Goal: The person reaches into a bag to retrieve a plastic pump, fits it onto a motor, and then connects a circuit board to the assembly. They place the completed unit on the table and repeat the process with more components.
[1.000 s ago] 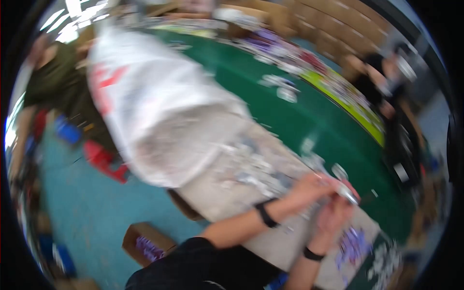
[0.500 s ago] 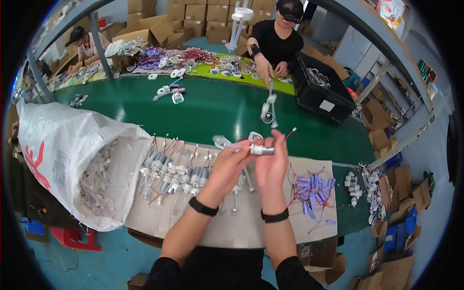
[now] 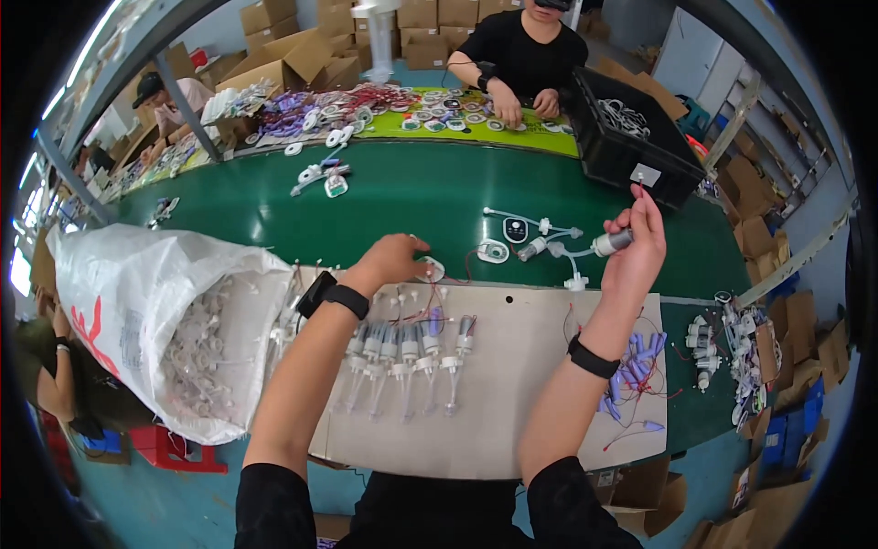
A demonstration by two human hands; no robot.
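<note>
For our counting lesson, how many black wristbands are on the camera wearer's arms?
2: left wristband, just behind the left hand; right wristband, just behind the right hand, which holds a silver-and-white cylinder. Any under the sleeves would be hidden.

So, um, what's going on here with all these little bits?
Someone's right hand holds a silver-and-white cylinder with a clear tube above the green table. Their left hand is at a white oval piece; I can't tell if it's gripping it. More cylinders lie in a row on a beige sheet, with purple pieces to the right and a big white sack to the left. Across the table, another person has both hands at a yellow-green mat.
</note>
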